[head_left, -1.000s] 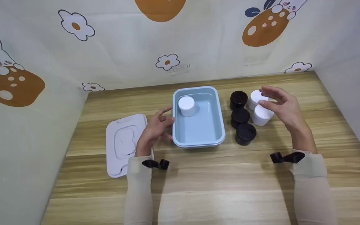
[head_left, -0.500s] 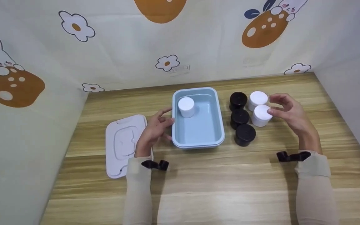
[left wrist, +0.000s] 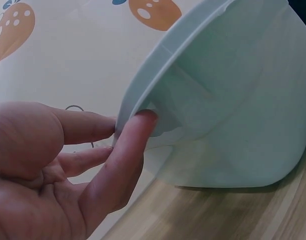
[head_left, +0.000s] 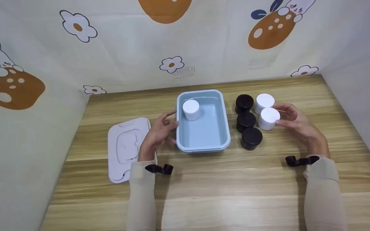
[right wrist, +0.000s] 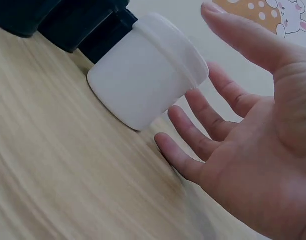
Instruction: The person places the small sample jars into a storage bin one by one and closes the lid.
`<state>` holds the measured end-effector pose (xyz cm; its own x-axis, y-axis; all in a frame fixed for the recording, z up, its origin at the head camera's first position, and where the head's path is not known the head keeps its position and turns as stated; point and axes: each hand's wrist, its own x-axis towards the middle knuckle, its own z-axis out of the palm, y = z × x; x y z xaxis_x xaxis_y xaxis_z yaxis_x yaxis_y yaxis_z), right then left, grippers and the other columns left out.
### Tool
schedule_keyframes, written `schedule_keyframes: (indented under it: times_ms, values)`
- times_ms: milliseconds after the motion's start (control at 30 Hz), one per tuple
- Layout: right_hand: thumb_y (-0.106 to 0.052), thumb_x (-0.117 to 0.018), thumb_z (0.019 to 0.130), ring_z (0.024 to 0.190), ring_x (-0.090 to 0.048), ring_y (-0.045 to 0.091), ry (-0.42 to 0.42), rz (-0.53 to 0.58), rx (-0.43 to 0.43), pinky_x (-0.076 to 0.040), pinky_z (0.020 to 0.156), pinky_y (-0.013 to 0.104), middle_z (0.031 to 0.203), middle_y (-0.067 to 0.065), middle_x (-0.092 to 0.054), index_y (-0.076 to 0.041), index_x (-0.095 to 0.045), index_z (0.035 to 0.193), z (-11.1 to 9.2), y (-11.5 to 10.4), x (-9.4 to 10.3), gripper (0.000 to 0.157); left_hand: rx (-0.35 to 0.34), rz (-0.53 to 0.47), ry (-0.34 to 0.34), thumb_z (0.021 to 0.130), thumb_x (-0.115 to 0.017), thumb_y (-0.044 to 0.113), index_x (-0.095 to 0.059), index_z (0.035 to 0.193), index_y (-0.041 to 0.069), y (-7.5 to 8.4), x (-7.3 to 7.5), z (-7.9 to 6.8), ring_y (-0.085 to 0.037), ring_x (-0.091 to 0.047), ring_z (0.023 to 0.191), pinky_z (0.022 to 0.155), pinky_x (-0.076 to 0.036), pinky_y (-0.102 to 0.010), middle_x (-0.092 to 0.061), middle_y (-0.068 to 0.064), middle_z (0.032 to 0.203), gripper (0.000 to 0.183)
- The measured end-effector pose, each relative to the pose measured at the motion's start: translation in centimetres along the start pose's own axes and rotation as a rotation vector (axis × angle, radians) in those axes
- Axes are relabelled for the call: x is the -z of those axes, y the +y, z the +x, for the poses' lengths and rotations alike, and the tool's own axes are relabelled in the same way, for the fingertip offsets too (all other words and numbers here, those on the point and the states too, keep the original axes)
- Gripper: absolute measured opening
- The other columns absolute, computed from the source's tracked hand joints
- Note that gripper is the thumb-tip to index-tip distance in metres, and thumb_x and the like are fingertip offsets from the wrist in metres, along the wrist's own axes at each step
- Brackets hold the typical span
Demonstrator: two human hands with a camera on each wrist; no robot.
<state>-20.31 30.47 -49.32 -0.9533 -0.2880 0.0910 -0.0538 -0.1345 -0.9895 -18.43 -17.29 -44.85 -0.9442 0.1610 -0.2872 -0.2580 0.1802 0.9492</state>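
A light blue plastic container (head_left: 204,134) stands in the middle of the table, a white lidded jar (head_left: 191,109) in its far left corner. My left hand (head_left: 160,132) pinches its left rim; in the left wrist view, fingertips (left wrist: 144,120) press against the underside of that rim. My right hand (head_left: 295,123) is beside the nearer of two white jars (head_left: 269,118), on its right side. In the right wrist view, the thumb is spread away from this upright jar (right wrist: 143,75), while the other fingers reach around behind it.
Three black lidded jars (head_left: 251,138) stand in a row between the container and the white jars. A second white jar (head_left: 264,102) is just behind the nearer one. At left, a whitish lid (head_left: 125,144) lies flat, partly under the left forearm. Patterned cloth hangs behind.
My right hand has moved from above the white jars to the right and down, ending lower beside the nearer jar. The left hand stays at the container's rim.
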Motion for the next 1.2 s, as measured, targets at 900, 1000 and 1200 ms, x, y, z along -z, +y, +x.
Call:
schedule_keyframes:
  times_ms: [900, 1000, 1200]
  values:
    - [0.009, -0.07, 0.086, 0.118, -0.055, -0.009, -0.048, -0.289, -0.103, -0.045, 0.101, 0.005, 0.124, -0.019, -0.061, 0.003, -0.044, 0.141, 0.18, 0.16, -0.39, 0.061, -0.007, -0.009, -0.01, 0.1, -0.059, 0.01, -0.039, 0.153, 0.014, -0.29, -0.05, -0.06, -0.038, -0.068, 0.107, 0.046, -0.061, -0.029, -0.062, -0.028, 0.129, 0.057]
    - [0.007, -0.07, 0.087, 0.118, -0.055, -0.008, -0.058, -0.309, -0.1, -0.046, 0.099, 0.006, 0.123, -0.019, -0.061, 0.003, -0.045, 0.14, 0.21, -0.05, -0.42, 0.059, -0.002, -0.004, -0.003, 0.1, -0.059, 0.011, -0.04, 0.152, 0.015, -0.22, -0.04, 0.0, -0.035, -0.068, 0.104, 0.047, -0.061, -0.029, -0.062, -0.027, 0.128, 0.056]
    - [0.008, -0.068, 0.087, 0.118, -0.057, -0.004, -0.064, -0.293, -0.068, -0.049, 0.097, 0.008, 0.124, -0.015, -0.061, 0.001, -0.047, 0.138, 0.23, -0.34, -0.31, 0.056, -0.018, 0.012, -0.009, 0.1, -0.059, 0.012, -0.04, 0.153, 0.016, -0.13, 0.0, 0.24, -0.035, -0.068, 0.107, 0.049, -0.062, -0.032, -0.062, -0.027, 0.129, 0.056]
